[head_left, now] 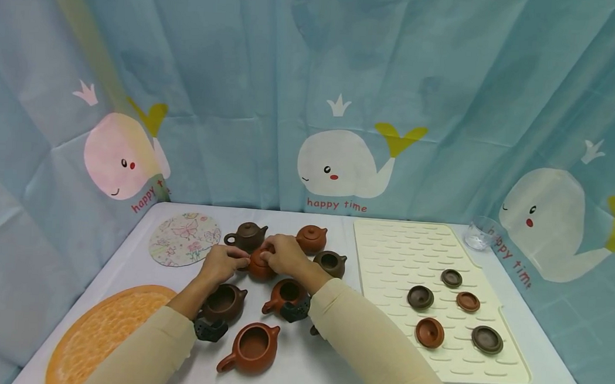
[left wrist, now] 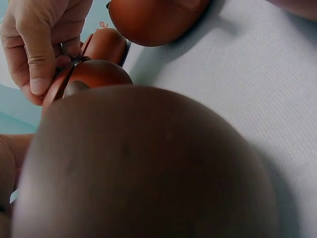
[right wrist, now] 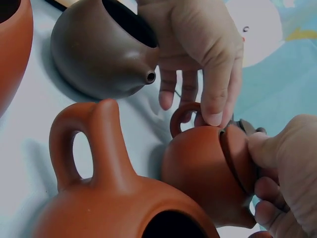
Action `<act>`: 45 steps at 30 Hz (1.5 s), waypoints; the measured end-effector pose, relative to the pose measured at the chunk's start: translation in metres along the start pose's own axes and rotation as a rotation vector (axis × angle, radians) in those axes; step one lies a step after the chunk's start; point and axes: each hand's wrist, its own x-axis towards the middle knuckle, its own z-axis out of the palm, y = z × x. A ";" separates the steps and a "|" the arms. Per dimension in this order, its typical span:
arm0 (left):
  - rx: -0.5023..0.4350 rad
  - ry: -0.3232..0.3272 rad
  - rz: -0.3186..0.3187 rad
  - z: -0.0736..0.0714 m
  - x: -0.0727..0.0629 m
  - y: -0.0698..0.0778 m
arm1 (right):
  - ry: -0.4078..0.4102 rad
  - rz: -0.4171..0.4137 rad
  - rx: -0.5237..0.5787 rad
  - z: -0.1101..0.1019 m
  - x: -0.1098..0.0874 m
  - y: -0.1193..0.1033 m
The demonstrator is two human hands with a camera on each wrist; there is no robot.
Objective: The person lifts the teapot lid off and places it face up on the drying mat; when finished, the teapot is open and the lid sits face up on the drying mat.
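Note:
My left hand (head_left: 222,265) grips the handle (right wrist: 179,119) of a small orange-brown clay teapot (right wrist: 193,161). My right hand (head_left: 285,254) pinches the teapot's lid (right wrist: 237,151), which sits slightly tilted at the opening with a thin dark gap showing. The knob is hidden by the fingers. Behind this pot stand a lidded dark brown teapot (head_left: 249,236) and a lidded orange teapot (head_left: 311,239). Lidless pots surround the hands: a dark one (head_left: 329,264), a brown one (left wrist: 148,163), a two-spouted-looking orange one (right wrist: 114,203) and a larger orange one (head_left: 253,348).
On the right, a cream ridged mat (head_left: 398,256) bears several loose lids, including a dark lid (head_left: 420,297) and an orange lid (head_left: 429,333). A clear cup (head_left: 477,236) stands behind it. At left lie a floral round mat (head_left: 183,240) and an orange-patterned round mat (head_left: 114,321).

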 end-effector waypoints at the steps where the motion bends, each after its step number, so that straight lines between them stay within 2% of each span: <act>1: 0.000 -0.001 0.002 0.000 0.000 0.000 | 0.005 0.005 0.007 0.000 -0.001 0.001; 11: 0.016 0.003 -0.003 0.002 -0.001 0.000 | 0.075 0.075 0.053 -0.006 -0.006 0.001; 19: 0.014 -0.003 -0.011 0.002 -0.002 0.003 | 0.101 0.108 0.193 -0.013 -0.008 0.001; 22: 0.012 -0.001 -0.015 0.003 -0.002 0.004 | 0.082 0.142 0.378 -0.016 -0.010 0.001; 29: 0.034 0.002 -0.027 0.002 -0.001 0.003 | 0.030 0.237 0.982 -0.025 -0.015 -0.005; 32: 0.045 0.006 -0.032 0.002 -0.001 0.003 | 0.004 0.252 1.163 -0.027 -0.017 -0.008; 36: 0.055 0.009 -0.028 0.002 -0.001 0.003 | -0.026 0.248 1.293 -0.030 -0.021 -0.012; 45: 0.063 0.008 -0.021 0.002 -0.003 0.003 | -0.107 0.205 1.423 -0.032 -0.026 -0.010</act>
